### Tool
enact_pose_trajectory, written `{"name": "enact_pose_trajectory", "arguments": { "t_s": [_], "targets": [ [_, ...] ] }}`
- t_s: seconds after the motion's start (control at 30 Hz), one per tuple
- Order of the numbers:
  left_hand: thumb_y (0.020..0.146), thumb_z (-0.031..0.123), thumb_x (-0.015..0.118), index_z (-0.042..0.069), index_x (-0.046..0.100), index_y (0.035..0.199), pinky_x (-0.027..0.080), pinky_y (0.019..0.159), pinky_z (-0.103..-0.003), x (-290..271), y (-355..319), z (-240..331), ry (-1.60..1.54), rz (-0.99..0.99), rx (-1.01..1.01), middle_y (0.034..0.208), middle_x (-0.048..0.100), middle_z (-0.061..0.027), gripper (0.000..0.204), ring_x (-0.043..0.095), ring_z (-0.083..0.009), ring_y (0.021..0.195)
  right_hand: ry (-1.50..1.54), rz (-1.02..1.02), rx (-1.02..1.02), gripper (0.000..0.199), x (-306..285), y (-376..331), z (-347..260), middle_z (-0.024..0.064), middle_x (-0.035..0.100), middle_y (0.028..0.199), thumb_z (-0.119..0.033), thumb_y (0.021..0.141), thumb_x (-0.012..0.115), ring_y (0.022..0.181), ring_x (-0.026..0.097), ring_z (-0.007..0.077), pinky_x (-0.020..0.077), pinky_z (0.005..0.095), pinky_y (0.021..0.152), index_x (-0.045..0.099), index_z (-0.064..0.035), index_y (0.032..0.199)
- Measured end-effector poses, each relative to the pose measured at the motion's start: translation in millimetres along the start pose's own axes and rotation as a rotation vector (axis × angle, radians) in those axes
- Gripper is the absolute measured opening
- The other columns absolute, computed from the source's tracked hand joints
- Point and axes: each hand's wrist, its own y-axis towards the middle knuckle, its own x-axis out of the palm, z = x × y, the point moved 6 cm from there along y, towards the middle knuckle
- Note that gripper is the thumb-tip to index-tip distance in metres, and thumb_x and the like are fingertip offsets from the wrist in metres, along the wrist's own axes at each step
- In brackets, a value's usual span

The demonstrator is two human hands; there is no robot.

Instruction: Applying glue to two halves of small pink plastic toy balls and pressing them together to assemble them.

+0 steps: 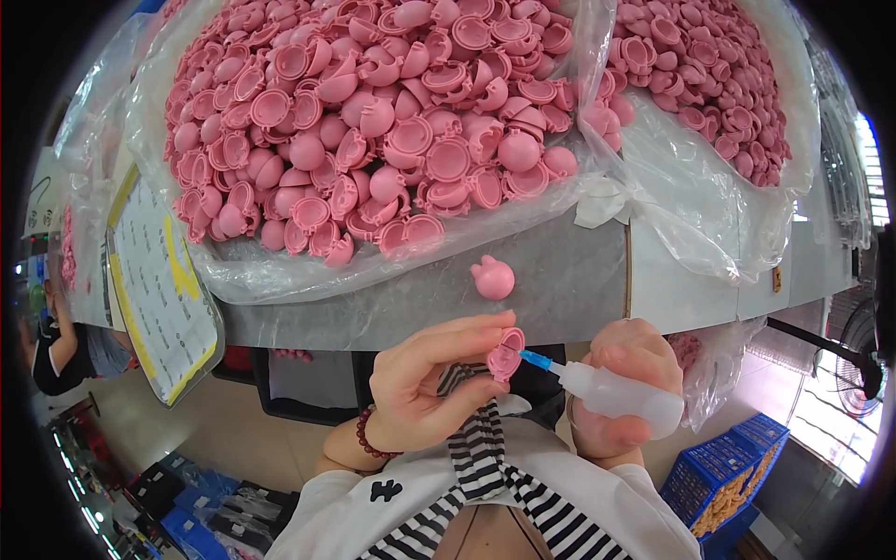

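My left hand (425,383) pinches a small pink plastic half-shell (505,355) between thumb and fingers, its hollow side turned right. My right hand (623,378) grips a white squeeze bottle (621,394) whose blue nozzle (539,360) touches the shell's rim. One assembled pink piece (492,277) with small ears sits alone on the grey table (560,289) just beyond my hands. A dark red bead bracelet (366,437) circles my left wrist.
A clear bag (280,280) heaped with pink half-shells (373,121) fills the table ahead; a second bagful (700,75) lies at right. A laminated sheet (159,289) hangs at left. A blue crate (728,485) stands low right. Another person (56,345) is at far left.
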Motion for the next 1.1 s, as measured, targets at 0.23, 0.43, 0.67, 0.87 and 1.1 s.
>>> {"name": "enact_pose_trajectory", "arguments": {
  "t_s": [0.23,0.43,0.67,0.87,1.1],
  "targets": [
    [0.078,-0.008,0.052,-0.004,0.042,0.114,0.041,0.089,-0.035,-3.6,0.7,-5.8,-0.343,-0.044,-0.029,0.118,0.046,-0.0252,0.037,0.05,-0.0261,0.107,-0.202,0.454,-0.064,0.037,-74.6,-2.3,20.4,0.0196,0.055,0.094,-0.022,0.084,0.052,0.08,0.054,0.0252,0.0447,0.0336,0.072,0.039,0.0015,0.11],
    [0.084,0.003,0.049,-0.001,0.036,0.118,0.043,0.086,-0.034,-3.0,-2.1,-19.5,-0.823,-0.157,-0.212,0.119,0.044,-0.0248,0.037,0.052,-0.0222,0.102,-0.494,0.763,0.223,0.035,-203.0,-3.4,56.1,0.0242,0.051,0.111,-0.001,0.082,0.052,0.095,0.055,0.0232,0.0445,0.0304,0.083,0.039,0.0092,0.112],
    [0.077,0.009,0.062,-0.001,0.039,0.114,0.042,0.086,-0.033,-8.9,1.2,-15.3,-0.715,-0.108,-0.198,0.115,0.047,-0.0228,0.045,0.051,-0.0216,0.102,-0.639,0.649,0.296,0.043,-256.9,-0.8,88.2,0.0167,0.054,0.105,-0.002,0.076,0.062,0.093,0.055,0.0204,0.0448,0.0265,0.078,0.042,0.0087,0.112],
    [0.071,0.002,0.067,-0.004,0.041,0.11,0.042,0.086,-0.033,-34.7,-3.8,-2.3,-0.341,0.152,0.01,0.111,0.048,-0.0219,0.047,0.051,-0.0229,0.101,-0.655,0.6,-0.004,0.021,-118.5,-3.5,20.0,0.007,0.053,0.086,-0.003,0.073,0.06,0.075,0.051,0.0145,0.0427,0.0236,0.066,0.05,0.001,0.09],
    [0.072,-0.007,0.061,-0.005,0.043,0.109,0.041,0.089,-0.033,-34.4,-8.4,6.6,-0.166,0.184,0.002,0.113,0.047,-0.0219,0.041,0.048,-0.0251,0.107,-0.564,-0.408,0.018,0.034,49.8,25.2,30.4,0.0068,0.056,0.079,-0.008,0.058,0.07,0.072,0.054,0.0224,0.0441,0.03,0.062,0.059,-0.0042,0.089]
  ]
}}
